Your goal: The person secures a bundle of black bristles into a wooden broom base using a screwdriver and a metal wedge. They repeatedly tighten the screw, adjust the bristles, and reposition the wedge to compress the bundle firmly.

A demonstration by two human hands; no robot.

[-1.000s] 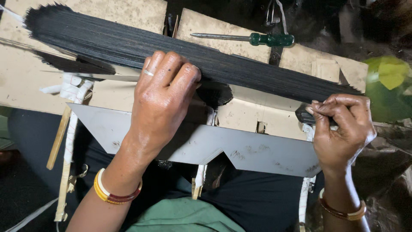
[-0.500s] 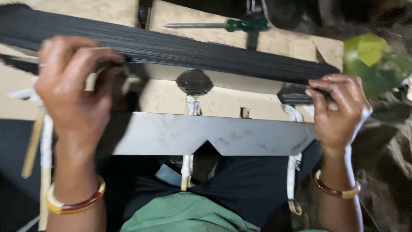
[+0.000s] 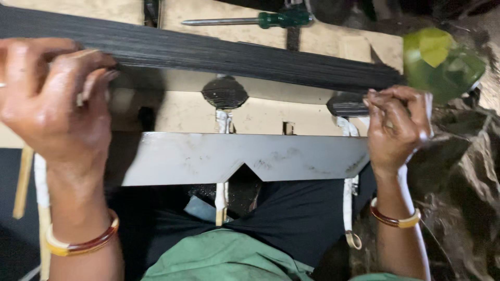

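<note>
A long bundle of thin black strands (image 3: 229, 54) lies across a pale wooden work board (image 3: 260, 112). My left hand (image 3: 54, 104) is curled over the bundle's left part, fingers pressing on the strands. My right hand (image 3: 398, 127) pinches a small dark tuft (image 3: 346, 106) of strands at the bundle's right end. A grey metal plate (image 3: 234, 156) with a V notch in its lower edge lies flat below the board, over my lap.
A green-handled screwdriver (image 3: 250, 21) lies at the board's far edge. A green plastic object (image 3: 442, 60) sits at the right. White cords (image 3: 223, 156) hang down from the board. A wooden stick (image 3: 23, 182) stands at the left.
My left hand has slid left along the bundle and now grips near its left end. My right hand stays at the right end. The view has moved closer.
</note>
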